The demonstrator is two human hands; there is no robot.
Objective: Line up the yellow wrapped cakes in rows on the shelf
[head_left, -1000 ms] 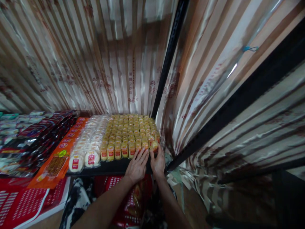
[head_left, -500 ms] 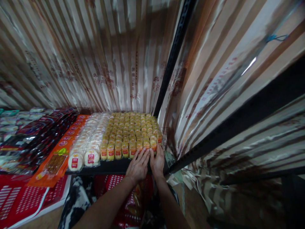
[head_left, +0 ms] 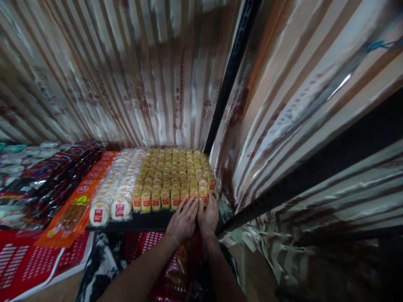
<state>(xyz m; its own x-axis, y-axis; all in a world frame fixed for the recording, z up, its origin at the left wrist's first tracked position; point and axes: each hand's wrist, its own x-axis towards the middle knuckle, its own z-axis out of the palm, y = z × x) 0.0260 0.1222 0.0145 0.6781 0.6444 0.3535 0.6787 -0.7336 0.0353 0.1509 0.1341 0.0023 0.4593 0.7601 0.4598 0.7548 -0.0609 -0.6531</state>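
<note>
At the far left, a red plastic basket (head_left: 31,262) is below the front edge of the black shelf (head_left: 147,221). Above it, dark glossy packets (head_left: 64,174) lie overlapped on the shelf. Next comes an orange snack packet (head_left: 74,205), whose near end passes over the front edge. To its right, wrapped white round cakes (head_left: 121,207) run in two lines from the back toward the front edge.

Then wrapped yellow cakes (head_left: 165,197) stand in close rows, filling the right end of the shelf. A black strip of shelf shows between their front row and the front edge. The left hand (head_left: 182,220) is released, its straight fingers touching the front row near its right end. Just beside it, the right hand (head_left: 208,216) has thumb and fingers about the last cake of this row; if it grasps firmly, I cannot tell. Right of this hand, only a narrow gap remains before the black front post (head_left: 315,165). Behind the cakes, the striped curtain (head_left: 157,84) hangs near the back edge.
</note>
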